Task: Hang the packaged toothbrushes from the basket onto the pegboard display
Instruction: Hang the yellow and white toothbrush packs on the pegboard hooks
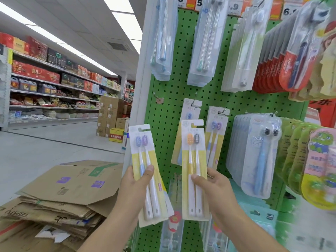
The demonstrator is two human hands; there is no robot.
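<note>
The person stands close to the green pegboard [170, 91], a toothbrush pack raised in each hand. The left hand [134, 180] grips a yellow-backed pack with blue and purple brush heads [145, 171], thumb pressed across its front and fingers curled behind; the pack tilts a little to the left, in front of the white edge post of the display. The right hand [211, 182] pinches a second pack with orange and grey brush heads [193, 168], thumb on the front, fingers behind, and holds it nearly upright, close to the board. Just behind that pack two similar packs already hang: one [189, 115] on a metal hook [195, 101] and another [217, 135] just to its right. To the left of them a bare hook [158, 97] sticks out of the board. Higher up hang clear blister packs [206, 42], and red packs [272, 70] crowd the right. Near on the left lies a stack of flattened cardboard boxes [63, 193], with stocked shelves [51, 88] far across the aisle.
</note>
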